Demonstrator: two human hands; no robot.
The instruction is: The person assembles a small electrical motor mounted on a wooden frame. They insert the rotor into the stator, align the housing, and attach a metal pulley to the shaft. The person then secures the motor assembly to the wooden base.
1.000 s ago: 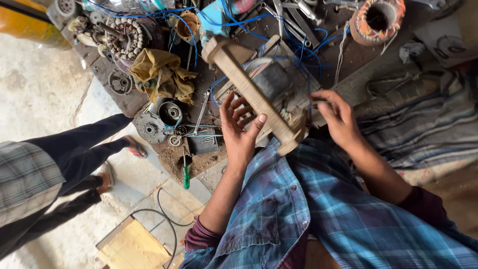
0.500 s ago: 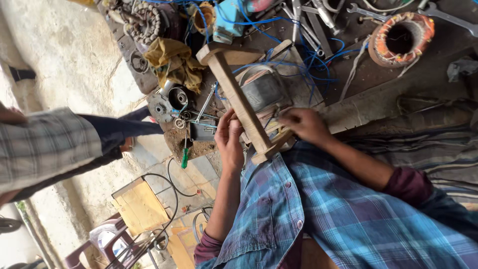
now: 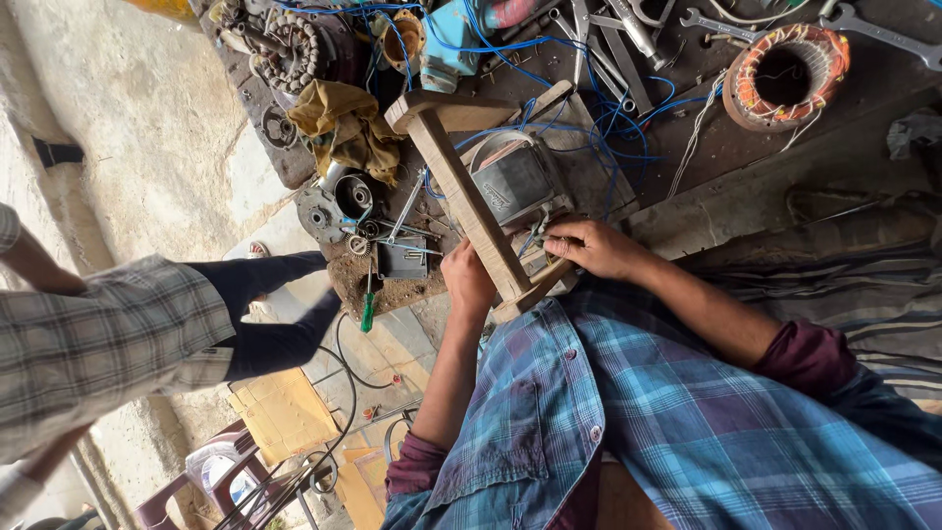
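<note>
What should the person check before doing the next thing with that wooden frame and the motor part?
1. Left hand on the wooden frame: ok, it rests on the long bar.
2. Right hand at the motor block: ok, fingers touch its near edge.
3. Blue wires out of the way: not ok, they loop around the block.
4. Green-handled screwdriver safe: not ok, it sits at the bench edge.
5. Bystander's leg away: not ok, it is beside the bench.
6. Grip firmness: cannot tell.
</note>
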